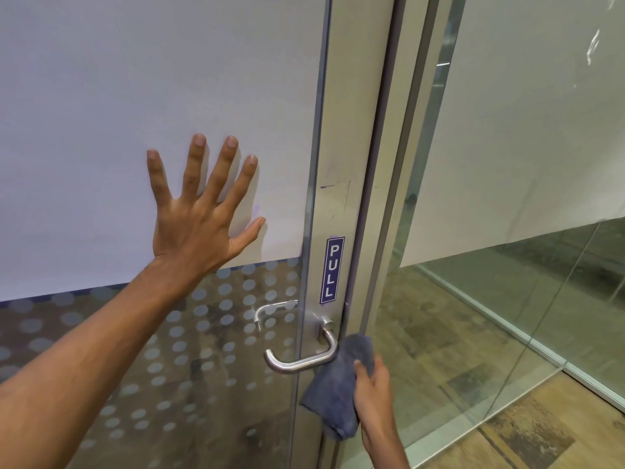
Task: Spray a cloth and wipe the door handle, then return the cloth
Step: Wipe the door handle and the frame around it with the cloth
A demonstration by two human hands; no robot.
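While the grey-blue cloth (341, 384) is bunched against the bend of the brushed-steel lever handle (301, 358), the wiping step looks to be under way. The handle sits low on the door's metal stile, near the opening edge, and the cloth presses on its right end where the lever turns back to its round mount; a loose tail of fabric hangs below. The right hand (372, 390) is closed around the cloth, thumb on top, holding it wadded so a thick pad meets the metal instead of bare fingers.

Just above the handle a blue PULL sticker (332, 270) runs vertically up the stile. Through the dotted glass a second lever (272, 311) shows on the far side of the door.

Higher and well to the left, the left hand (199, 211) lies flat on the frosted panel (135, 79), fingers spread and gripping nothing. I would judge it is there to brace the door so it does not swing under the rubbing. No spray bottle is in sight. Most of the lever's long bar is bare of the cloth now.
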